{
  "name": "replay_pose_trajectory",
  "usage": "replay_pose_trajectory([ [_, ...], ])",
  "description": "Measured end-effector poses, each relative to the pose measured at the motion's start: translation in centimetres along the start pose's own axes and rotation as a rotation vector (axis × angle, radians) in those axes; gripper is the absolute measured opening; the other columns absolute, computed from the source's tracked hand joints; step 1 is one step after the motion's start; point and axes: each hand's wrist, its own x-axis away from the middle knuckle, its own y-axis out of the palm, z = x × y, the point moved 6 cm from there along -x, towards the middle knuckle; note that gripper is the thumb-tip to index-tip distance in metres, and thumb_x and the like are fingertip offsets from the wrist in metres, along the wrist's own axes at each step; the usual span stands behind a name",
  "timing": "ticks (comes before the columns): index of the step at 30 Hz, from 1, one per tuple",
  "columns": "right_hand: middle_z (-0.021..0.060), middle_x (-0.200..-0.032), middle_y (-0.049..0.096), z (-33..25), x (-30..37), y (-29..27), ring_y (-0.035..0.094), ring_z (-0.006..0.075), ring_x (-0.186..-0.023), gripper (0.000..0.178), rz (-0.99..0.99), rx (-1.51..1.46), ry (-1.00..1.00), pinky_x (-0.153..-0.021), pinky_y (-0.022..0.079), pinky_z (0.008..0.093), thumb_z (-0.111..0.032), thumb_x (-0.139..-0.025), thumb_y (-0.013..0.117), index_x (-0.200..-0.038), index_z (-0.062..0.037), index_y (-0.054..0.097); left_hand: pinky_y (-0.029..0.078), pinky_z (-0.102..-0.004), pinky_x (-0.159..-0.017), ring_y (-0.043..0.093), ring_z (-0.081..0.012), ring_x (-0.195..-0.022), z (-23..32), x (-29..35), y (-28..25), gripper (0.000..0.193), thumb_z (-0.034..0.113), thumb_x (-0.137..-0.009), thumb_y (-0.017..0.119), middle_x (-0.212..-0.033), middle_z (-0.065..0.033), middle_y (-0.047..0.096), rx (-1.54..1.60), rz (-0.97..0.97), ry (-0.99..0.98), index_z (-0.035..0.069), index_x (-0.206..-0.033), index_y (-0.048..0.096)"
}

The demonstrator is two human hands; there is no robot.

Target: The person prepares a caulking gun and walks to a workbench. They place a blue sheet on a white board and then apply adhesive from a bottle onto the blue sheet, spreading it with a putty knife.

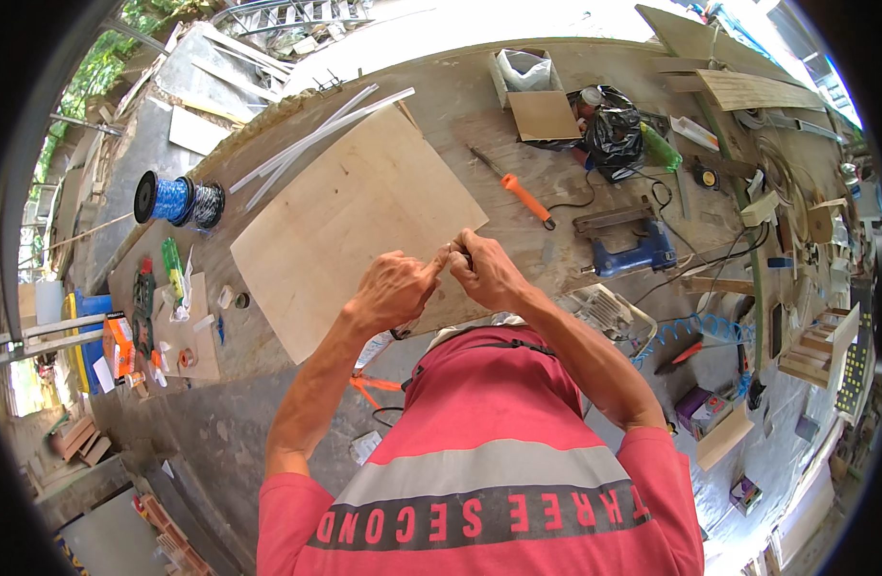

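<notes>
My left hand (400,288) and my right hand (485,269) meet over the near right edge of a plywood sheet (350,206). Both are closed, fingertips pinched close together. Whatever sits between the fingers is too small to make out. The sheet lies flat and turned at an angle on a wooden worktable (460,144). Right of it rests a soldering iron (527,201) with an orange handle and a dark cord. Beyond my right hand, a blue nail gun (635,252) lies on its side near the table's front edge.
Thin white strips (311,139) lie at the sheet's far left edge. Spools of blue cord (165,199) and black-and-white cord (208,204) stand farther left. An open cardboard box (545,115) and a black plastic bag (616,132) sit at the back. A coiled blue hose (710,328) hangs right.
</notes>
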Motion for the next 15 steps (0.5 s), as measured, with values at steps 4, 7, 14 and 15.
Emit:
replay_pose_trajectory([
  [4, 0.0107, -0.069, 0.053, -0.2, 0.1, 0.1, 0.045, 0.0168, -0.060, 0.013, -0.053, 0.031, 0.056, -0.057, 0.042, 0.0343, -0.009, -0.094, 0.053, -0.091, 0.0031, 0.052, 0.048, -0.0370, -0.064, 0.064, -0.0240, -0.061, 0.3, 0.1, -0.9, 0.051, 0.017, -0.091, 0.062, -0.066, -0.0070, 0.065, 0.041, 0.033, 0.045, -0.001, -0.139, 0.053],
  [7, 0.0132, -0.067, 0.056, 0.6, 0.2, -0.6, 0.049, 0.0194, -0.059, 0.017, -0.034, -0.132, 0.146, -0.058, 0.044, 0.0358, -0.013, -0.095, 0.054, -0.090, 0.0025, 0.055, 0.048, -0.0381, -0.065, 0.064, -0.0248, -0.062, -0.4, 0.3, -1.9, 0.049, 0.017, -0.092, 0.063, -0.068, -0.0071, 0.066, 0.062, 0.046, 0.004, 0.000, -0.137, 0.054],
  [14, 0.0105, -0.082, 0.062, -2.0, -1.2, -3.8, 0.056, 0.0187, -0.069, 0.012, 0.106, 0.008, -0.063, -0.065, 0.047, 0.0337, -0.009, -0.092, 0.063, -0.099, 0.0003, 0.064, 0.048, -0.0402, -0.066, 0.064, -0.0275, -0.063, -1.4, 1.1, -2.2, 0.045, 0.025, -0.099, 0.060, -0.070, -0.0087, 0.067, 0.124, 0.062, -0.031, 0.003, -0.138, 0.053],
  [15, 0.0105, -0.085, 0.064, -1.9, -1.2, -3.5, 0.059, 0.0205, -0.071, 0.013, 0.110, 0.047, -0.098, -0.067, 0.049, 0.0344, -0.009, -0.092, 0.065, -0.101, -0.0004, 0.066, 0.048, -0.0404, -0.066, 0.064, -0.0277, -0.063, -1.4, 1.1, -2.2, 0.045, 0.026, -0.099, 0.059, -0.070, -0.0089, 0.067, 0.122, 0.052, -0.034, 0.002, -0.138, 0.053],
])
